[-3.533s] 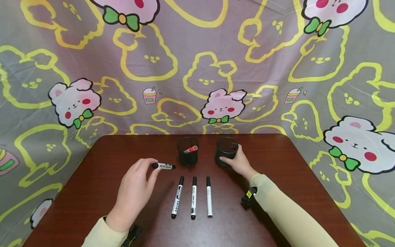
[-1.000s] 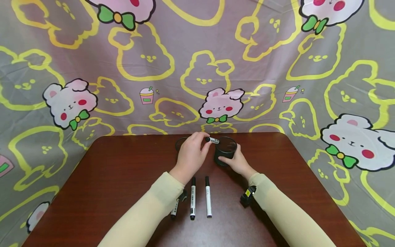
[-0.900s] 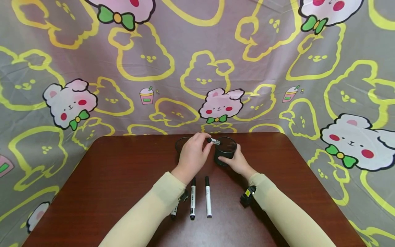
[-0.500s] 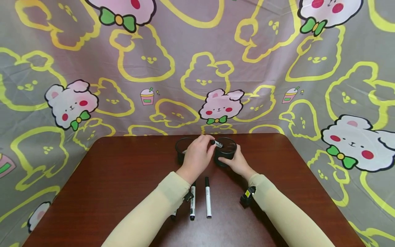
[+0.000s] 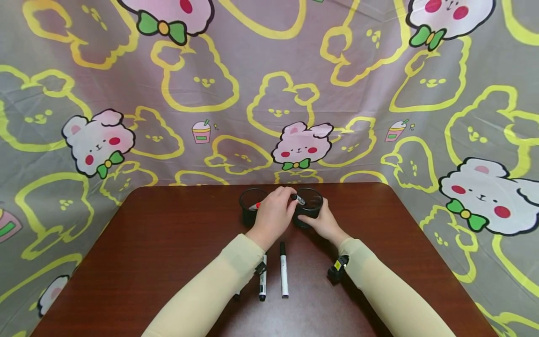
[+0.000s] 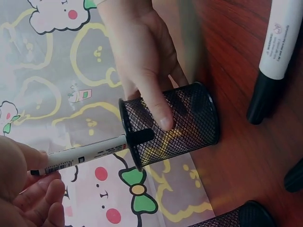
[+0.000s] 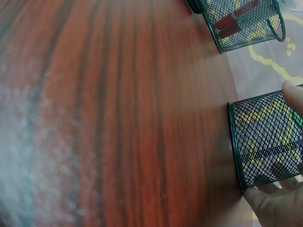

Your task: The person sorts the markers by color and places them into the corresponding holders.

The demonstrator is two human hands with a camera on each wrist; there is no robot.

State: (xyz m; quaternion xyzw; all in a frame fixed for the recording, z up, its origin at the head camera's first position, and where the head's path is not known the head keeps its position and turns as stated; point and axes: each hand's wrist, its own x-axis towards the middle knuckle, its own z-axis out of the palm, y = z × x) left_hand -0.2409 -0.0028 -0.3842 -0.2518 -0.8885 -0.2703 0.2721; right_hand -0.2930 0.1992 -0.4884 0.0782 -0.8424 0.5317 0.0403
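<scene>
My left hand (image 5: 273,216) pinches a white marker with black ends (image 6: 90,152) near one end. In the left wrist view the marker's black cap lies inside the mouth of a black mesh pen holder (image 6: 175,125), with the rear end still between thumb and fingers. My right hand (image 5: 328,223) grips that pen holder around its side, thumb toward me, and it stands upright on the table. A second mesh pen holder (image 5: 249,216), partly behind my left hand, has a red-ended marker (image 5: 255,206) in it.
On the brown table (image 5: 139,262) lie a white marker (image 5: 284,271) and another marker (image 5: 263,281), the latter partly covered by my left wrist. A third is almost hidden under the left forearm. A patterned cloth (image 5: 236,93) hangs behind the table.
My left hand has carried the marker from the left over to the right pen holder, then lowered and tilted it into the mouth. The right hand keeps its grip in place.
</scene>
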